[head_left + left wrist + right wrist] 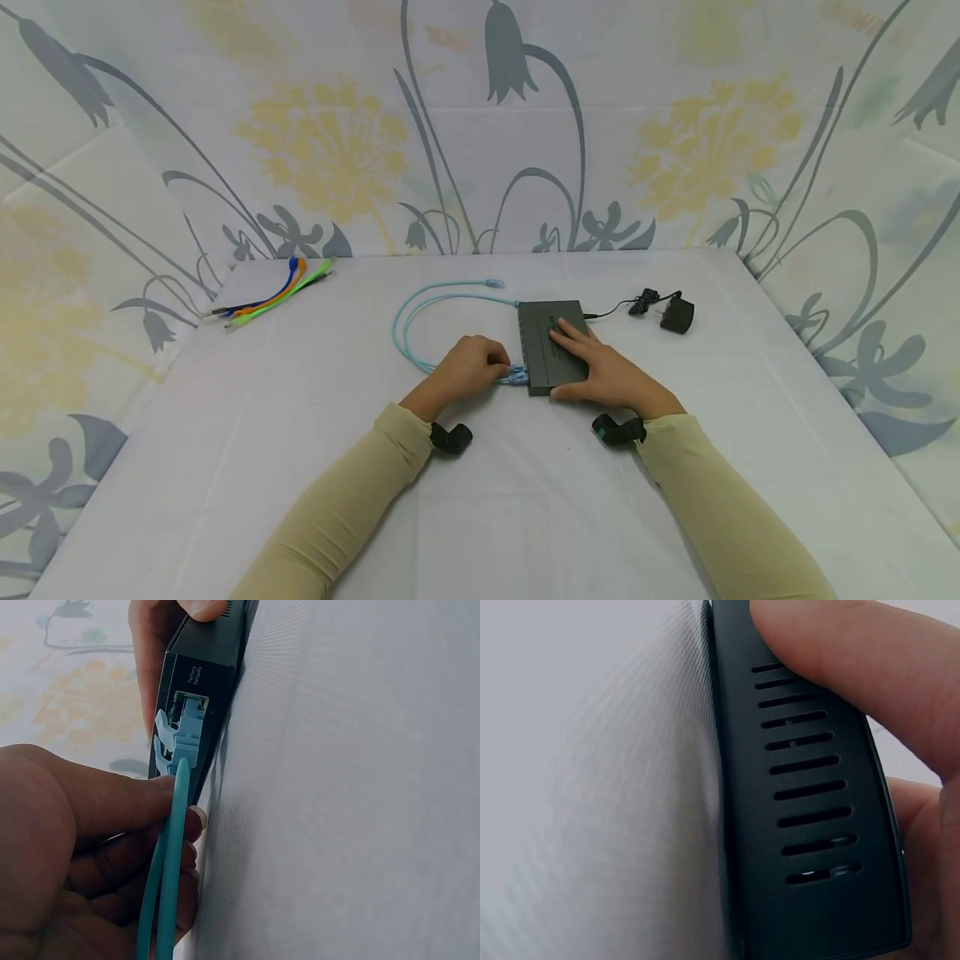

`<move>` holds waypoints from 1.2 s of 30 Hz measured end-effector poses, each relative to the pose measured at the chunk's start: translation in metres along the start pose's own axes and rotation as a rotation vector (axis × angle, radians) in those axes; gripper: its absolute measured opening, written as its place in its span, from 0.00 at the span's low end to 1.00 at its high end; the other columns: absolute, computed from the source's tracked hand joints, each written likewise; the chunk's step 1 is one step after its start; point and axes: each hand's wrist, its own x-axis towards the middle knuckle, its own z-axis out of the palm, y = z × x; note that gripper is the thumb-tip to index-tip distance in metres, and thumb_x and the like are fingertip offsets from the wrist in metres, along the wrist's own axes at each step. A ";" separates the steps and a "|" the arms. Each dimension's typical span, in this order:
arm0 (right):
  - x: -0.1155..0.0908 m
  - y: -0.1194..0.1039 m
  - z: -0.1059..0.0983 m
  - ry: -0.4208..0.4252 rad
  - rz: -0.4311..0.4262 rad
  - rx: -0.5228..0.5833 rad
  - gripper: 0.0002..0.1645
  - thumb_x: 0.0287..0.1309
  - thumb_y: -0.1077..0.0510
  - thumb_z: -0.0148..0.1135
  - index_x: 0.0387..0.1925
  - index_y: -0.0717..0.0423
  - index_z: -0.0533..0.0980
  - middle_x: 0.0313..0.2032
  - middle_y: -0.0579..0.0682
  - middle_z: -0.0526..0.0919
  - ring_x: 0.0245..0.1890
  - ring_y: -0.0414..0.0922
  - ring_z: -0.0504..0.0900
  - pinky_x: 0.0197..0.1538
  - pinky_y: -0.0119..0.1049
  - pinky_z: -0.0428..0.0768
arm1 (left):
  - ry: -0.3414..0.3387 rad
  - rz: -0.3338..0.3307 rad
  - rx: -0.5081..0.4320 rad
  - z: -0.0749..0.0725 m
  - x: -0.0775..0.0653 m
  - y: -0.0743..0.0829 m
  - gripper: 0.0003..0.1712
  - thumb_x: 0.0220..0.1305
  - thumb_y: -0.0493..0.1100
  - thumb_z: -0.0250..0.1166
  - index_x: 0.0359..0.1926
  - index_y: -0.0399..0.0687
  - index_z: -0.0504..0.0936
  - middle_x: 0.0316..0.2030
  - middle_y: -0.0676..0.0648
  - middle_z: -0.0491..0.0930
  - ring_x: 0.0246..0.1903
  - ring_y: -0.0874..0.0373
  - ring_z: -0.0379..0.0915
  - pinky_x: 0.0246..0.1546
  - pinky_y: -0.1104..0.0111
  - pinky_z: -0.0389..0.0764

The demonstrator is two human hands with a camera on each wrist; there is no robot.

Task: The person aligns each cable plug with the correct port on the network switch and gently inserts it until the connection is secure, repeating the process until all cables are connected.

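Observation:
A dark grey network switch [537, 333] lies on the white table, its ports facing left. My left hand [467, 368] pinches a light blue network cable [174, 847] just behind its plug [186, 739], which is at a port beside the "Factory Defaults" label. A second cable runs alongside within the same fingers. My right hand [617, 379] holds the switch at its right, near part, fingers spread over the top and thumb on the vented near side [806, 772]. One light blue plug is in the far left port; a loose light blue plug [493, 283] lies behind.
A black power adapter [677, 314] lies right of the switch, its cord [618, 308] running into the switch's right side. At the back left lies a bunch of short blue, orange, green and black cables [273, 298]. Flower-printed cloth [465, 167] hangs around the table.

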 end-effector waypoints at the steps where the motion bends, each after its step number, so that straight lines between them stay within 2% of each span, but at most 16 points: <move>1: 0.000 0.000 0.000 -0.001 0.002 0.000 0.60 0.47 0.30 0.68 0.76 0.39 0.50 0.78 0.43 0.39 0.75 0.65 0.37 0.67 0.70 0.53 | 0.000 0.001 -0.001 0.000 0.000 0.000 0.07 0.66 0.42 0.63 0.37 0.47 0.86 0.34 0.52 0.85 0.34 0.62 0.77 0.39 0.67 0.78; 14: -0.001 0.003 0.000 0.001 0.009 0.002 0.60 0.46 0.30 0.69 0.76 0.37 0.51 0.78 0.41 0.40 0.75 0.64 0.38 0.67 0.70 0.53 | -0.022 0.009 -0.010 0.000 0.000 -0.002 0.06 0.66 0.42 0.63 0.37 0.48 0.86 0.35 0.52 0.85 0.36 0.61 0.78 0.41 0.67 0.78; 24: -0.002 0.006 0.002 0.001 0.007 0.011 0.60 0.45 0.29 0.68 0.75 0.36 0.51 0.77 0.40 0.40 0.76 0.63 0.38 0.67 0.70 0.53 | -0.011 0.006 -0.016 -0.004 -0.003 -0.005 0.08 0.66 0.44 0.63 0.40 0.49 0.86 0.38 0.52 0.85 0.39 0.60 0.78 0.44 0.66 0.78; 30: -0.002 0.005 0.002 -0.006 0.014 0.003 0.60 0.45 0.28 0.68 0.75 0.34 0.50 0.77 0.39 0.39 0.76 0.62 0.38 0.67 0.70 0.54 | 0.026 -0.015 -0.061 -0.016 -0.005 -0.015 0.11 0.68 0.46 0.61 0.46 0.48 0.85 0.39 0.52 0.84 0.38 0.61 0.77 0.41 0.67 0.78; 36: 0.000 0.004 0.000 -0.006 0.011 0.002 0.60 0.45 0.29 0.68 0.76 0.35 0.50 0.77 0.39 0.39 0.76 0.62 0.37 0.67 0.71 0.53 | 0.101 -0.030 -0.044 -0.036 -0.004 -0.025 0.12 0.68 0.47 0.60 0.46 0.48 0.84 0.39 0.51 0.84 0.38 0.58 0.77 0.40 0.65 0.78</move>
